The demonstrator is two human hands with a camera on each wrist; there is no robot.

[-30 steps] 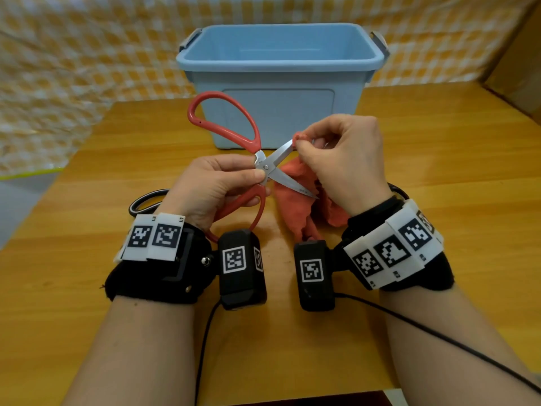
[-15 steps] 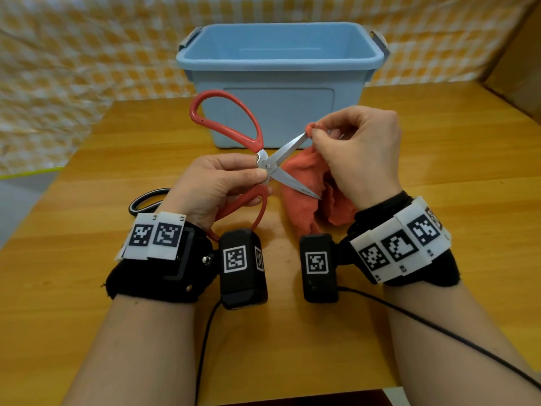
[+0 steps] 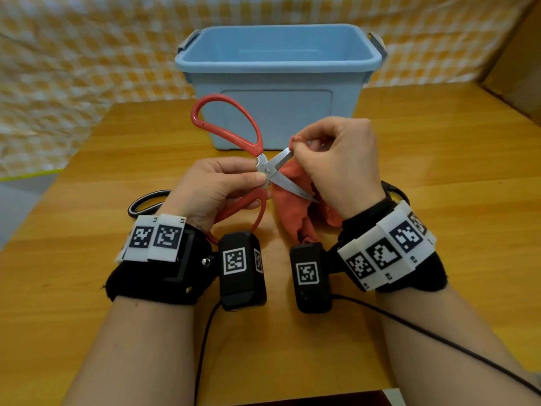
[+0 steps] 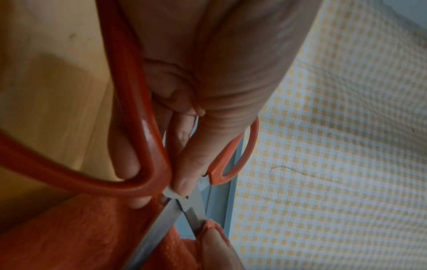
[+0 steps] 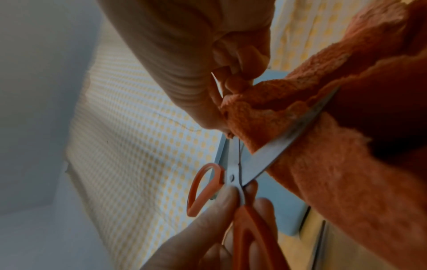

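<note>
Left hand grips scissors near pivot, blades apart. Right hand pinches cloth on upper blade. Cloth limp; blades sharp, hold handles.

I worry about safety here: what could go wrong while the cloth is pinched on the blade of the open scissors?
1. The scissors are open and the right hand pinches the orange cloth over the upper blade; a slip may cut a fingertip.
2. The lower blade tip points toward the right palm, close to it.
3. The left hand grips near the pivot, upper handle free; the blades might swing shut on fingers.
</note>
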